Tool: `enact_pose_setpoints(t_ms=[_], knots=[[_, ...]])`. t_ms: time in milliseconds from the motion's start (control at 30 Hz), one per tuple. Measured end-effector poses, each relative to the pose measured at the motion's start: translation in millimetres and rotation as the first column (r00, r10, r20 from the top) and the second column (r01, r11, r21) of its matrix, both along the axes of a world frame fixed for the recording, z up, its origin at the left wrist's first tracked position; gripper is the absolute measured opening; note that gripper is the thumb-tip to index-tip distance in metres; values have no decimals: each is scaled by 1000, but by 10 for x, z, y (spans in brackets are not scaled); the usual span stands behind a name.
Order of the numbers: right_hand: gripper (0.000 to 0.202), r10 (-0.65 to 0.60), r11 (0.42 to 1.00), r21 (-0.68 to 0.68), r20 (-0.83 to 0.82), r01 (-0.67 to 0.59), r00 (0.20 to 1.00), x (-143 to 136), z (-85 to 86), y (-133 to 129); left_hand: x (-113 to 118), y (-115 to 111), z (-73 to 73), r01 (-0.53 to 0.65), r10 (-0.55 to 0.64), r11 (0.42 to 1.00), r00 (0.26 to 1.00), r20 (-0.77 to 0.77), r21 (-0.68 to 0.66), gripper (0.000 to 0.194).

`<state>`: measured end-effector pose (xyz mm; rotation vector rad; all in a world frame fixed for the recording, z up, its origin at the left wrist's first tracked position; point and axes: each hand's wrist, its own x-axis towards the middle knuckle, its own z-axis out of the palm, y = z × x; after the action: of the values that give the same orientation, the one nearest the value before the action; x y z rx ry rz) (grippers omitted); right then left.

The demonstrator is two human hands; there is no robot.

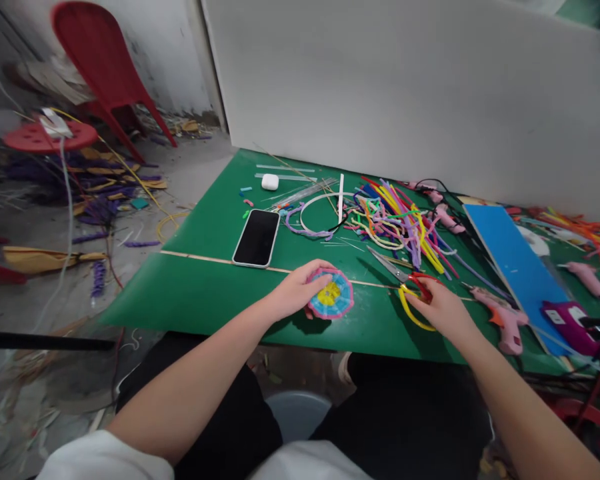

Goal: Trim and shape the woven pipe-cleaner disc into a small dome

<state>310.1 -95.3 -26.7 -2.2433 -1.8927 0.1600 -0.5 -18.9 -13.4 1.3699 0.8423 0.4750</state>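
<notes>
My left hand (303, 291) grips a round disc (337, 297) with a yellow middle, a blue ring and a pink edge, thumb across its face. It is held just above the green tabletop near the front edge. In my right hand (443, 310) is a pair of scissors (409, 287) with one red and one yellow handle loop. Their blades are slightly apart and point up and left, away from the disc. Beyond the scissors lies a heap of coloured pipe cleaners (395, 217).
A phone (257, 238) and a white earbud case (270, 182) lie at the left. To the right are a pink glue gun (503, 320), a blue board (517, 267) and a purple device (573, 327) with cables. A white partition (405, 93) rises behind the table (180, 293).
</notes>
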Motion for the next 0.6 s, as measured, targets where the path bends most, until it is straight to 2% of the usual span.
enact_pose_setpoints(t_ms=[100, 200, 233, 267, 333, 367, 433, 500, 533, 600], knots=[[40, 6, 994, 105, 53, -12, 999, 26, -32, -77, 23, 13, -41, -55, 61, 990, 997, -37, 133, 33], [35, -11, 974, 227, 47, 0, 999, -266, 121, -101, 53, -7, -59, -79, 104, 947, 992, -64, 310, 33], [33, 17, 971, 241, -41, -6, 999, -430, 183, -85, 71, -23, -63, -71, 103, 934, 992, -75, 350, 33], [33, 91, 981, 187, -172, -58, 981, -611, 234, -55, 91, -42, -65, -58, 97, 922, 992, -83, 384, 34], [37, 224, 974, 88, -442, -207, 869, -968, 274, 38, 125, -80, -62, -37, 87, 896, 992, -94, 443, 36], [36, 261, 963, 68, -490, -261, 832, -1114, 258, 94, 130, -92, -53, -25, 83, 881, 991, -102, 473, 36], [29, 266, 962, 87, -493, -258, 828, -1297, 166, 199, 88, -83, -18, 22, 68, 843, 987, -146, 538, 39], [30, 196, 980, 94, -580, -173, 791, -1326, 38, 272, -33, -20, 31, 28, 132, 764, 971, -198, 645, 43], [31, 145, 989, 99, -627, -106, 765, -1297, -22, 293, -119, 30, 52, -12, 228, 693, 953, -202, 721, 44], [33, 76, 995, 99, -677, -11, 732, -1207, -111, 307, -309, 149, 65, -117, 509, 486, 843, -172, 866, 44]])
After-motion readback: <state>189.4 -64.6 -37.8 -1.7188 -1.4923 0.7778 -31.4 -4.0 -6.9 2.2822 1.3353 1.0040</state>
